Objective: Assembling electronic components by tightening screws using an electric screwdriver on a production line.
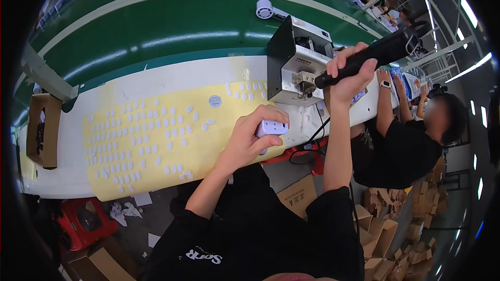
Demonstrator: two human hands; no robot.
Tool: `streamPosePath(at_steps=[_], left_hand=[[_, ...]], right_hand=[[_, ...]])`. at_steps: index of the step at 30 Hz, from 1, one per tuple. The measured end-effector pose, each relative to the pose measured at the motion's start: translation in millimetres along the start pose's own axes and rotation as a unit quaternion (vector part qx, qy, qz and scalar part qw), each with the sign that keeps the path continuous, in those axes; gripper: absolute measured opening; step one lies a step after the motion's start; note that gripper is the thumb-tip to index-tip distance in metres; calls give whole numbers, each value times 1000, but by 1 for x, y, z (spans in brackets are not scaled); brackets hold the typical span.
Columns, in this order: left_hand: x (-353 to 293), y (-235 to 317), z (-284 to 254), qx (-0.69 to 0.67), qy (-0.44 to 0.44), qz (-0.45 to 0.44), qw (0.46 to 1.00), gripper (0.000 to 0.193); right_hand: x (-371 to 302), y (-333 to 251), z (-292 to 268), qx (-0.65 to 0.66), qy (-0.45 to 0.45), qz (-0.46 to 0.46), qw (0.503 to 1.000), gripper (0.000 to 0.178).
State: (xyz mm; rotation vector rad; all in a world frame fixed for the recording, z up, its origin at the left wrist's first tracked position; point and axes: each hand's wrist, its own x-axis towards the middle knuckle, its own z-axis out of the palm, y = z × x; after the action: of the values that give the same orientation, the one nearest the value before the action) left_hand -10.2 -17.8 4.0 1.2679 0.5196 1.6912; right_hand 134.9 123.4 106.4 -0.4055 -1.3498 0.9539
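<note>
My left hand (244,138) is closed round a small pale lavender plastic casing (271,128), with several small dark holes on the face turned up. My right hand (348,89) grips a thick black electric screwdriver (388,52), held slantwise. The tool's narrow tip points down and left to the metal outlet at the front of a boxy screw feeder (301,62); whether it touches there I cannot tell. On the yellow sheet (208,140) to the left lie many small white oval pieces (136,139) in loose rows, with a round grey disc (214,101) among them.
Behind the white bench (177,73) runs a green conveyor belt (182,21), where a white handheld fan (264,9) lies. An open cardboard box (44,130) stands at the far left. A co-worker in black (406,145) sits at right. Dark cables (312,140) hang near the bench edge.
</note>
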Motion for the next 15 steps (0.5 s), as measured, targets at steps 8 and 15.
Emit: streamPosePath(at_steps=[8,15], left_hand=[[1,1,-2,23,-2,-26,999,28],[2,1,-5,48,-11,-8,999,24]], right_hand=[[-4,9,-5,-27,11,33,999,47],[-25,-36,12,121,-91,67,986,57]])
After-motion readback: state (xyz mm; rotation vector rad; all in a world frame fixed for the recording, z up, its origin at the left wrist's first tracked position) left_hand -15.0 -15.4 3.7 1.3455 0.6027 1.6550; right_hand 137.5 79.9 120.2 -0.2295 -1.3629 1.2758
